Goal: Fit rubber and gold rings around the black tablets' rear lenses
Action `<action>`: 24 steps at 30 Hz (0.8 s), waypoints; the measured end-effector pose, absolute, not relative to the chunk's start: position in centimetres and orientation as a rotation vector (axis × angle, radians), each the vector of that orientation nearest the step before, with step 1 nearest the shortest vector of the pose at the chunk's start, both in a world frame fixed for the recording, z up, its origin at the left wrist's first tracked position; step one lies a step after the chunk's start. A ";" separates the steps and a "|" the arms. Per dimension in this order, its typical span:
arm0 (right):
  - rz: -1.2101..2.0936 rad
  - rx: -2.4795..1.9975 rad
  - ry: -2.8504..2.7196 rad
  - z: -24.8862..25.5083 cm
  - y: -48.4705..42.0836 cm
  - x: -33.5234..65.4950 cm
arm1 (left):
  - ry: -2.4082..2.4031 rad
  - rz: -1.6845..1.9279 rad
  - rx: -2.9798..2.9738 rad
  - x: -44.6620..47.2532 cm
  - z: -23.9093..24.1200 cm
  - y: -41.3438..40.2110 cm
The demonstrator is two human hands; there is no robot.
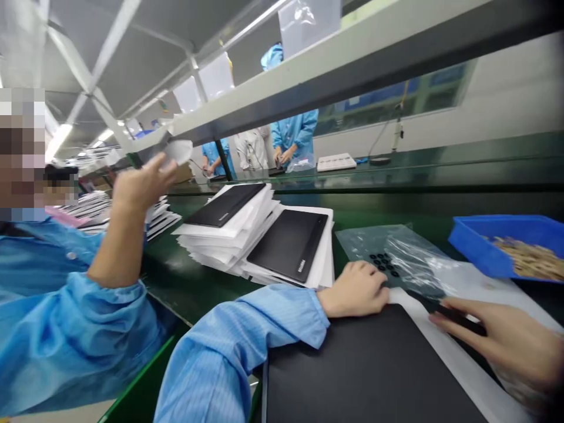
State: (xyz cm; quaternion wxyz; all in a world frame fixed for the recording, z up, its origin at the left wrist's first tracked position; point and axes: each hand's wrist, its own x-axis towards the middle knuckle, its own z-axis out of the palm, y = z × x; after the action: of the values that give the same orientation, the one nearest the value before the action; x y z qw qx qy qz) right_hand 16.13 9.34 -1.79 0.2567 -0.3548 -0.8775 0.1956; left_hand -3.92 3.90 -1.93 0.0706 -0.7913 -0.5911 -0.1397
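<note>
A large flat black panel (370, 370) lies in front of me at the table's edge. Across its far corner reaches my left hand (359, 288), fingers curled and pressed together; whatever they may hold is hidden. Just beyond the fingertips, several small round black pads (384, 264) lie on a clear plastic bag (423, 258). My right hand (515, 338), slightly blurred, is closed around a slim black tool (458, 317) that points toward my left hand. The tool's exact kind does not show. White sheet material (414, 311) runs beside the panel under the tool.
Two stacks of black panels with white sheets, one topped by a panel (291, 244), stand behind my left arm. A blue bin (480, 247) of small tan pieces sits at right. A co-worker's raised hand (143, 182) is at left. A grey shelf beam (335, 82) crosses overhead.
</note>
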 end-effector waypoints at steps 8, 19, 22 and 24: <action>0.604 -1.190 -2.597 1.1 8.1 16.3 | -1.908 -0.447 -2.415 -3.9 0.0 0.5; 0.625 -0.996 -2.625 0.3 6.9 15.8 | -1.990 -0.496 -2.356 -3.8 -0.9 0.3; 0.704 -0.941 -2.553 0.5 6.0 15.8 | -1.980 -0.528 -2.370 -3.5 -0.4 -0.1; 0.834 -0.940 -2.439 0.4 5.6 15.9 | -1.969 -0.541 -2.378 -3.2 0.1 -0.4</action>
State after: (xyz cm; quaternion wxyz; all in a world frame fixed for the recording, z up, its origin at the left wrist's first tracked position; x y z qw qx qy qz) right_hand 15.91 5.56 0.44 0.1974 -0.3359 -0.8715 0.2979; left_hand -3.17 -0.44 0.14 0.0034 -0.7587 -0.6282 -0.1725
